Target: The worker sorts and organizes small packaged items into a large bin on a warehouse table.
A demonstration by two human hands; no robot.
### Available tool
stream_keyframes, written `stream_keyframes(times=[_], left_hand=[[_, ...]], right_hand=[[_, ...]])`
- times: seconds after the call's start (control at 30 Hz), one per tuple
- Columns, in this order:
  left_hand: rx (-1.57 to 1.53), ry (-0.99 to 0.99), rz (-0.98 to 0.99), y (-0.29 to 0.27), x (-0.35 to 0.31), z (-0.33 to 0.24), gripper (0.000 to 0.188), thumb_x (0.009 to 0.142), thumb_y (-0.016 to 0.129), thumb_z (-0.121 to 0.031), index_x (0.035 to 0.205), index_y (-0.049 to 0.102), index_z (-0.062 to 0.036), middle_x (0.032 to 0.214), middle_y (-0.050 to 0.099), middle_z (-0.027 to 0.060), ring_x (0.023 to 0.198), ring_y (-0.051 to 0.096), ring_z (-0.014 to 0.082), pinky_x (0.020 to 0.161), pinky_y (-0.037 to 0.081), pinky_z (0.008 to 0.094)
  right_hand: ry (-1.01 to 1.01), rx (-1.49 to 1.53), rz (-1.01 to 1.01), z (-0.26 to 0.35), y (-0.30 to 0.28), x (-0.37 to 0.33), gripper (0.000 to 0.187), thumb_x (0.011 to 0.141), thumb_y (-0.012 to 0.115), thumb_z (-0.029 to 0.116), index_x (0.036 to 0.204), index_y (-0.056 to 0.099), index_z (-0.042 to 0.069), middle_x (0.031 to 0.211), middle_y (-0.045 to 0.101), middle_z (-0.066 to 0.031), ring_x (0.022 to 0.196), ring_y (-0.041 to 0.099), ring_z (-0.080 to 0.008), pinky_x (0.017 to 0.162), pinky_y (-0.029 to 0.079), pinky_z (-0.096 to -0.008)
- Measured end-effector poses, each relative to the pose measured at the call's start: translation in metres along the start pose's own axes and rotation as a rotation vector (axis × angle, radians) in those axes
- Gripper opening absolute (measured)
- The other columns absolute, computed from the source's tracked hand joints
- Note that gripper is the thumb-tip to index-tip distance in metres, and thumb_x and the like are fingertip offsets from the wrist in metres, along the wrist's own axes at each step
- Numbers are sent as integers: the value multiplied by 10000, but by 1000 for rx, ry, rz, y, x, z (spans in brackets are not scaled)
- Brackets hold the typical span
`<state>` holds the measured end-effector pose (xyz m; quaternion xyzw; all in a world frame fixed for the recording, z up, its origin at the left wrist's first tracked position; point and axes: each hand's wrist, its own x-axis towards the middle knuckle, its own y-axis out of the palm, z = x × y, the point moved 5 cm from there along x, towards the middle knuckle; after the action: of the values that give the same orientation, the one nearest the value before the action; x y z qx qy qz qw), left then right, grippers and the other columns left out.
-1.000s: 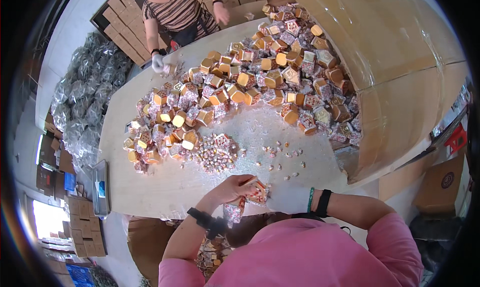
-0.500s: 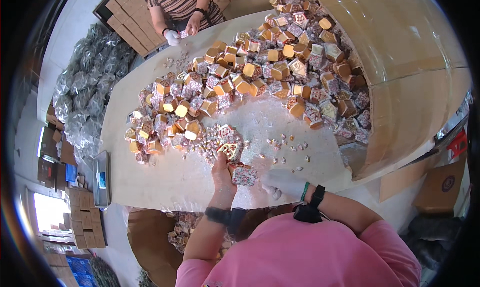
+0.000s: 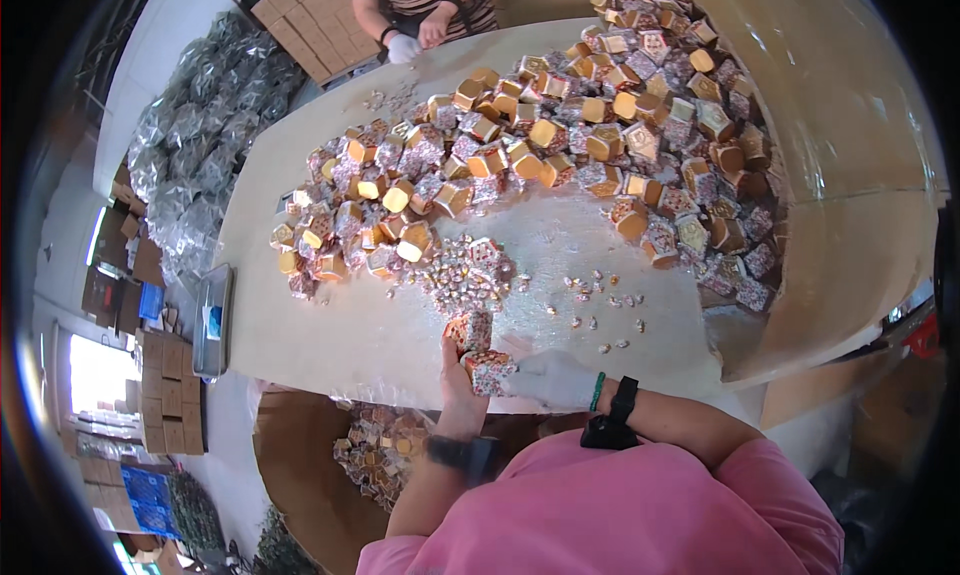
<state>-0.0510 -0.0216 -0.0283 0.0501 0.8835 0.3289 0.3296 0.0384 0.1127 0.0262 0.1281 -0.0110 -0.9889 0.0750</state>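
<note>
My bare left hand [image 3: 463,383] is closed around two small house-shaped ornaments near the table's front edge. The upper ornament [image 3: 472,330] shows a red and white decorated face and speckled sides. Below it, the second ornament [image 3: 489,372] is covered in red, white and green speckles. My right hand [image 3: 558,379], in a whitish glove, reaches in from the right with its fingers together against this lower ornament. Just beyond my hands lies a heap of tiny speckled pieces [image 3: 455,280], with another house [image 3: 486,256] standing at its far right.
Many similar houses with tan bases form a long pile [image 3: 540,135] across the pale table [image 3: 260,325]. A large cardboard sheet [image 3: 850,175] walls the right side. Below the front edge, an open carton [image 3: 300,455] holds more pieces. A co-worker's gloved hand [image 3: 403,49] is at the far edge.
My right hand has moved left and now meets the lower ornament. My left hand and both ornaments have come nearer the front edge, away from the tiny pieces. The view has shifted.
</note>
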Motion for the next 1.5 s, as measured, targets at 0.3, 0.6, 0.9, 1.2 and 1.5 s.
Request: stream_keyframes(times=[0.3, 0.6, 0.9, 1.2, 1.5], left_hand=[[-96, 3, 136, -76, -44, -65, 416, 998, 361, -434, 1170, 523, -92, 800, 625, 132, 655, 646, 289, 572, 561, 430], [1127, 533, -855, -317, -107, -190, 491, 822, 643, -317, 1145, 572, 45, 1052, 614, 163, 937, 612, 226, 737, 487, 324], [1493, 642, -142, -46, 71, -125, 418, 808, 689, -239, 1136, 614, 10, 1091, 647, 197, 982, 628, 287, 836, 492, 369], [2027, 440, -192, 72, 190, -49, 670, 834, 563, -496, 1250, 514, 27, 1292, 516, 278, 1242, 447, 421, 1022, 320, 511], [1891, 921, 124, 99, 136, 6, 444, 744, 702, -190, 1105, 500, -28, 1056, 543, 217, 947, 559, 423, 815, 457, 497]], right_hand=[[189, 393, 254, 26, 38, 20, 194, 902, 614, 202, 787, 593, 47, 659, 536, -4, 547, 515, -66, 504, 450, -233], [-45, -252, -167, -31, -50, 21, 142, 856, 604, 166, 933, 630, 49, 844, 617, -99, 759, 615, -203, 679, 498, -328], [-273, -913, -564, 20, -114, -4, 229, 829, 626, 235, 961, 622, 49, 985, 592, -184, 968, 559, -377, 839, 458, -437], [-70, -703, -734, -19, -119, -82, 170, 847, 589, 231, 868, 638, 69, 877, 639, -145, 844, 597, -366, 740, 476, -445], [-47, -701, -750, -34, -118, -92, 188, 847, 562, 242, 798, 632, 75, 825, 637, -145, 795, 597, -366, 710, 466, -466]])
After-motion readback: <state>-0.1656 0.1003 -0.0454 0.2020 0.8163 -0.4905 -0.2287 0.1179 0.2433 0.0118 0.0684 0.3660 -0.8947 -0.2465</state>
